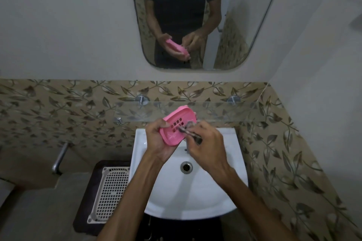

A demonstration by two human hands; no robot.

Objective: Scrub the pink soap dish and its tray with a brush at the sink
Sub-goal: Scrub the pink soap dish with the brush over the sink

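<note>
The left hand (156, 141) holds the pink soap dish (177, 126) up over the white sink (195, 197), grip closed around its near end. The right hand (207, 146) has its grip closed on a small dark brush (188, 133), and the bristles touch the dish by the square holes. To do this well, I think it helps to hold the dish tight, tip it, and push the bristles into each hole. The dish looks like smooth, hard plastic with round corners. The sink is shiny. I cannot tell where the tray is.
</note>
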